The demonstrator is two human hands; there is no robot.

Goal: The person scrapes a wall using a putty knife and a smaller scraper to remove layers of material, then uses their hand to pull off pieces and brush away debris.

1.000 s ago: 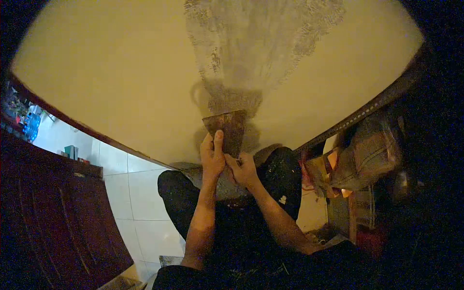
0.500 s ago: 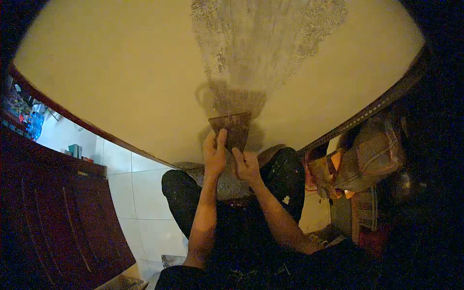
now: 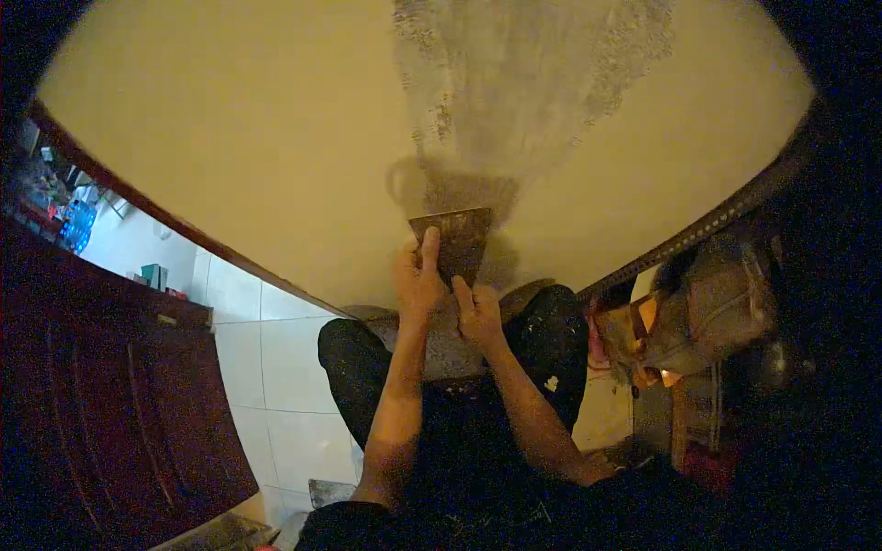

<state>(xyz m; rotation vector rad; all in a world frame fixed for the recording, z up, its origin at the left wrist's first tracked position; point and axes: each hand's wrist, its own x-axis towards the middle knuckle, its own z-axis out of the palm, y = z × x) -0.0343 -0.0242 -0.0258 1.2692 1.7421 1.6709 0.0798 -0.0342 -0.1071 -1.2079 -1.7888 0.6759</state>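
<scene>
Most of the view is a smooth, matte yellow wall [image 3: 230, 138], with a rough, speckled grey patch [image 3: 524, 83] fanning out near the top. Just below that patch a scraper [image 3: 457, 241] presses against the wall, its long axis running up from the hands and its wide, straight, smeared dark blade edge pointing up. The left hand [image 3: 418, 280] and right hand [image 3: 480, 317] each keep a closed grip on it, one left finger laid up the blade.

Left hand [image 3: 418, 280] and right hand [image 3: 479, 314] raised together, each grip closed.
</scene>
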